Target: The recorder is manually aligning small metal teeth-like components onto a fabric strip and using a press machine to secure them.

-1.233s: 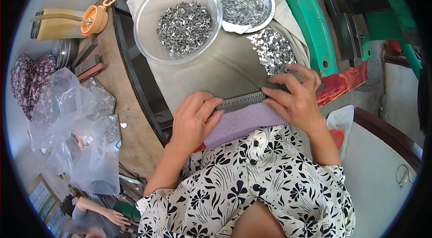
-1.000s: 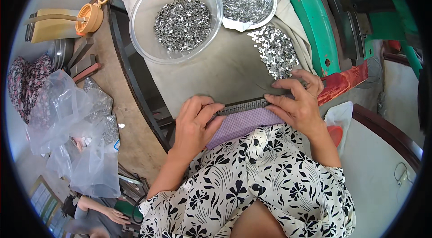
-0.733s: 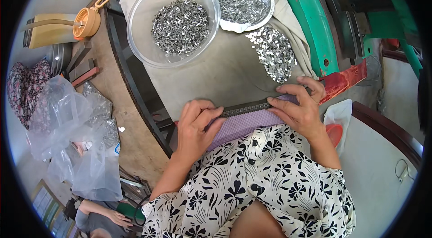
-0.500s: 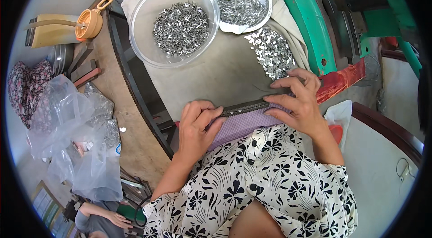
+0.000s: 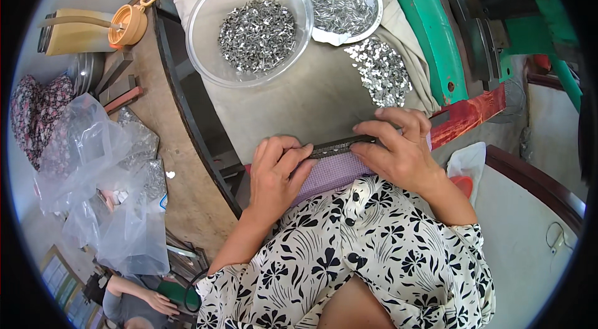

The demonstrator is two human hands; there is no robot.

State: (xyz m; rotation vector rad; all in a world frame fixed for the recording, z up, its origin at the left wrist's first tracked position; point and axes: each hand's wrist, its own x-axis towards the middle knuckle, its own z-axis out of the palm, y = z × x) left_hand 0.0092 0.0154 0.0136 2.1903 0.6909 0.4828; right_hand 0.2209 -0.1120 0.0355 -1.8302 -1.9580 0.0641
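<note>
A long, narrow dark bar point(image 5: 339, 145) with small shiny pieces along its edge lies across a purple checked cloth point(image 5: 336, 169) in front of me. My left hand point(image 5: 274, 170) pinches its left end between thumb and fingers. Further right, my right hand point(image 5: 402, 151) has its thumb and index finger closed on the bar, the other fingers curled above. Just beyond the right hand is a spread of flat silvery metal pieces point(image 5: 381, 74). What the right fingertips press is too small to make out.
A clear plastic bowl point(image 5: 194, 39) of small metal parts stands at the back, beside a round dish point(image 5: 379, 13) of thin metal pins. A green machine point(image 5: 430, 36) is at right. Plastic bags point(image 5: 118, 204) lie at left; another person's arm point(image 5: 140, 291) shows lower left.
My right hand has slid left along the bar, closer to my left hand. The left hand keeps its pinch. The whole view has shifted slightly.
</note>
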